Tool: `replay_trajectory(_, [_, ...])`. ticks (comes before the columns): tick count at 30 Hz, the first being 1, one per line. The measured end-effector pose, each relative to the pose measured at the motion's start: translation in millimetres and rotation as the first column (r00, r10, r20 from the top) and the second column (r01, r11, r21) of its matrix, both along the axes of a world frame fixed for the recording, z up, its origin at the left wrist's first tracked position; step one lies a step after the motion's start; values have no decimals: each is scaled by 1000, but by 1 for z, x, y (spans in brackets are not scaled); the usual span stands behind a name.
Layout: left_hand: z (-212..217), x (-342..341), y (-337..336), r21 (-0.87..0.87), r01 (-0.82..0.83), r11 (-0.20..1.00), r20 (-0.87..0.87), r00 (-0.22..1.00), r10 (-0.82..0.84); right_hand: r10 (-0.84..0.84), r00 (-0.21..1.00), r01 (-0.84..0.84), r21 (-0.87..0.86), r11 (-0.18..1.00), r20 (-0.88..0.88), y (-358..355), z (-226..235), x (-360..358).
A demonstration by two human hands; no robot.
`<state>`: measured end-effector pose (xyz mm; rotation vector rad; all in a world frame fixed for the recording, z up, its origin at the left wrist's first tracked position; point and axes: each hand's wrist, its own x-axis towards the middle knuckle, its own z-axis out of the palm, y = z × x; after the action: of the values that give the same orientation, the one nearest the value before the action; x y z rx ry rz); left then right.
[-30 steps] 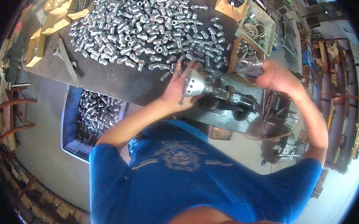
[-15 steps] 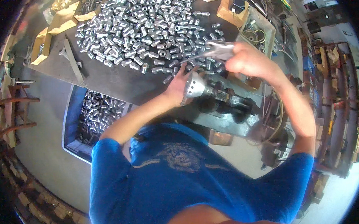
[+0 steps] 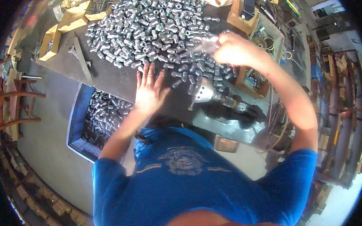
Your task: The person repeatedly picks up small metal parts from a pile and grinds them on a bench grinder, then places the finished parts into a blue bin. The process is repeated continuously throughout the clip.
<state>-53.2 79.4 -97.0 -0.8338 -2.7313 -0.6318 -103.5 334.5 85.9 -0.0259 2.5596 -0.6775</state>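
Note:
My left hand (image 3: pixel 148 91) lies with fingers spread at the near edge of a big pile of shiny metal fittings (image 3: pixel 143 27); its fingertips meet the nearest pieces, and nothing is in its grip. Over the pile's right side, my right hand (image 3: pixel 235 49) is closed around a silvery hand tool (image 3: pixel 204 45). Motion smears the tool, so its exact kind cannot be told. Loose fittings (image 3: pixel 193 69) are scattered below it. Between my hands and nearer to me is a chuck-like metal head (image 3: pixel 203 91) with round holes, on a dark shaft.
A blue bin (image 3: pixel 72 133) of similar fittings stands below the table edge at left. On the table at left lies a flat metal bar (image 3: pixel 81 59) beside cardboard trays (image 3: pixel 71 18). Cardboard boxes (image 3: pixel 241 17) and a parts tray (image 3: pixel 281 36) flank the right side. Shelves (image 3: pixel 341 117) line the far right.
My left hand has left the chuck-like head and moved left to the pile's near edge. My right hand has shifted slightly left and up, still holding the silvery tool.

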Motion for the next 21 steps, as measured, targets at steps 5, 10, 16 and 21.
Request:
replay_trajectory(5, [2, -10, 21, 9, 61, 998, 70, 996, -61, -92, 995, 94, -113, 989, 25, 29, 12, 15])
replay_trajectory(10, [6, -4, 19, 180, 266, 947, -14, 963, -268, -270, 962, 267, -74, 961, -32, 63, 26, 16])
replay_trajectory(16, [4, -32, 15, 118, 186, 975, -94, 980, -175, -438, 898, 439, 96, 893, -29, 111, 27, 38])
replay_trajectory(21, [3, -35, 39, -37, 229, 973, -98, 968, -232, -435, 897, 422, 149, 894, 71, 115, 30, 72])
